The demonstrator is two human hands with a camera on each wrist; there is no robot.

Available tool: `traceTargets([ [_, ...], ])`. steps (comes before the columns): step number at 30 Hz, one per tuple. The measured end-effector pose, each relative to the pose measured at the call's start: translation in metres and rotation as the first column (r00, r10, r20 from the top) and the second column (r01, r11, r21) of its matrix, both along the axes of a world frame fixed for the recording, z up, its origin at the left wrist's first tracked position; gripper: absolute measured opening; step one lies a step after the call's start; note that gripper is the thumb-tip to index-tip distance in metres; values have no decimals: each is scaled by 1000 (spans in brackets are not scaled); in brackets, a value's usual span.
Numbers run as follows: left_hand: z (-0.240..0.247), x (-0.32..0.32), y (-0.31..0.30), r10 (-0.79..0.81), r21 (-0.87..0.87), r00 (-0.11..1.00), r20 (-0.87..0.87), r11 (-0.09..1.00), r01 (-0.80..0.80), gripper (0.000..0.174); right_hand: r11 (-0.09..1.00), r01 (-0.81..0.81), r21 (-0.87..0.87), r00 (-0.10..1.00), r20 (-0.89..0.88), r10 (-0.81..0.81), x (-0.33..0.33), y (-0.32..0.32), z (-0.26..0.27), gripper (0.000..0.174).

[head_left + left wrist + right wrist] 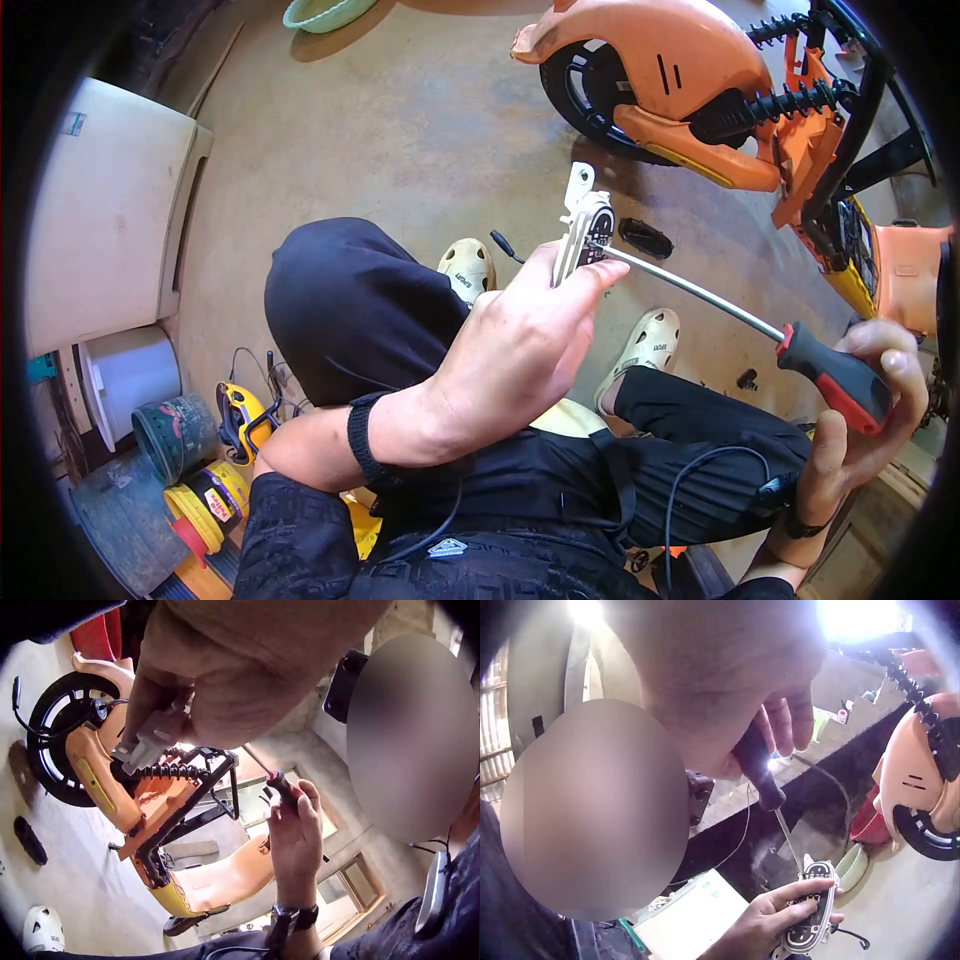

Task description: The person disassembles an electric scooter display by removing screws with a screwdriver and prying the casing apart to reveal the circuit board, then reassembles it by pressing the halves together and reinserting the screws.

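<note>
My left hand (520,335) holds up an oval display panel (598,232) with a black face, white housing and a mounting tab at its top. In the right wrist view, the left fingers lie across the face of the panel (821,915). My right hand (855,465) grips a screwdriver (835,378) by its black and red handle. Its long metal shaft points left, with the tip right at the panel's face. In the left wrist view, the screwdriver's handle (283,791) sits between the right thumb and fingers, while the left hand (240,682) hides most of the panel.
An orange electric bike (680,80) lies on its side at the upper right. A dark oblong piece (646,238) is on the floor near the feet. A white cabinet (110,200), buckets (175,435) and a yellow tool (240,420) stand at the left; a green basin (325,12) is at the back.
</note>
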State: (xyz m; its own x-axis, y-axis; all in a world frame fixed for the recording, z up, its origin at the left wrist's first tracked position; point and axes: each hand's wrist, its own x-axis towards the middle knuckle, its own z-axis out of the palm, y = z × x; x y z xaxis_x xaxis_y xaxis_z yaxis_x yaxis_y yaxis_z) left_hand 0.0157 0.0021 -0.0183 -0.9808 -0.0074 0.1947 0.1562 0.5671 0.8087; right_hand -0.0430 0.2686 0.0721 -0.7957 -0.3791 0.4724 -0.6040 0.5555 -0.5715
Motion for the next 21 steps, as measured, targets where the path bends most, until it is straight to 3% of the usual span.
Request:
traceTargets([
  [2, 1, 0, 0, -8, -8, 1000, 25, 1000, 9, 37, 997, -21, 80, 992, -119, 31, -1, 19, -6, 70],
  [4, 1, 0, 1, -12, 0, 1000, 16, 1000, 12, 37, 1000, -20, 12, 999, -40, 21, 5, 30, -10, 76],
  [6, 2, 0, 1, -15, 8, 1000, 6, 1000, 15, 37, 995, 96, -16, 995, 22, -96, 7, 36, -9, 81],
  [7, 2, 0, 0, -14, 3, 1000, 16, 1000, 14, 37, 997, 45, -69, 979, 201, -30, 11, 40, -2, 78],
  [11, 0, -1, -1, 9, -12, 1000, 11, 1000, -9, 36, 995, 54, -81, 995, 93, -46, 3, -7, -3, 73],
  [15, 0, 0, 1, 2, -7, 1000, 14, 1000, -2, 36, 1000, 0, 18, 1000, 12, 0, 2, 23, -6, 77],
  [17, 3, 0, 1, -13, -11, 999, 50, 1000, 14, 37, 992, 109, -71, 983, 156, -97, 6, 34, -10, 85],
  [20, 5, 0, 0, -21, -15, 997, 70, 1000, 22, 37, 981, 182, -62, 955, 250, -161, 7, 28, -3, 93],
  [21, 3, 0, 0, -19, -15, 997, 71, 1000, 21, 37, 980, 196, -24, 968, 165, -190, 8, 12, -2, 88],
])
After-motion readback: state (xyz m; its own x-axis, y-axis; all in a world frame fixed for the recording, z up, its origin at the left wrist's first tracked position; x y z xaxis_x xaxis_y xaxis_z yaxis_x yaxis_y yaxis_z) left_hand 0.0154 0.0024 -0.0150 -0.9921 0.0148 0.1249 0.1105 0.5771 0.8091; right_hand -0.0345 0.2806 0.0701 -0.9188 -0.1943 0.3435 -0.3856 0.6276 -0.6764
